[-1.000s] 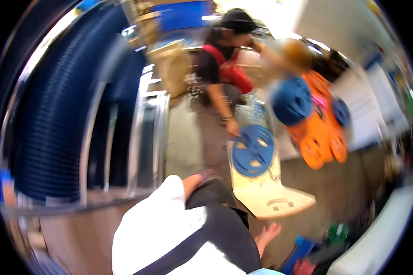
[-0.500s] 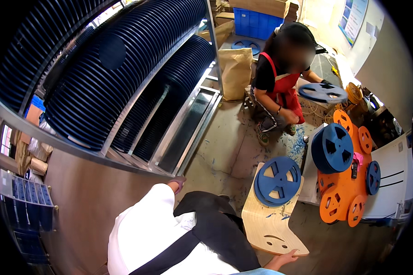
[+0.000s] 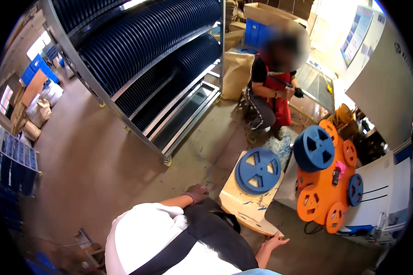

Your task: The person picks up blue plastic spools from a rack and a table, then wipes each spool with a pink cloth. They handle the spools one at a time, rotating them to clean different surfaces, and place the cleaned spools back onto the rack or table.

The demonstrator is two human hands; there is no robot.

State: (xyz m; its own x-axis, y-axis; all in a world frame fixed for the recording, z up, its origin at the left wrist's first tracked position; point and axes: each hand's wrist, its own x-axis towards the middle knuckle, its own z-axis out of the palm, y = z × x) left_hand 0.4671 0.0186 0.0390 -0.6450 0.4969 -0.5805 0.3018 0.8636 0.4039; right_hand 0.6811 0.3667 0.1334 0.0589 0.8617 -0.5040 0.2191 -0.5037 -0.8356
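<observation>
My right hand, bare, grips the top edge of the backrest of a low bentwood chair. Some of its fingers stick out past the edge. Two blue plastic reels, or a thick double-flanged one, lie flat on the chair seat, with blue shavings beside them. Over my dark apron, left of the chair, my left hand wears a brownish glove. Its fingers look loosely stretched out, and I see nothing in them.
A metal rack of dark blue discs stands on the left. On the right is an orange table with blue and orange reels. A person in a red apron sits beyond the chair. Brown sacks stand behind.
My view has shifted. My left hand has come up beside my body, and my right hand still holds the chair. The other person's blue disc no longer shows flat; their hands are now together.
</observation>
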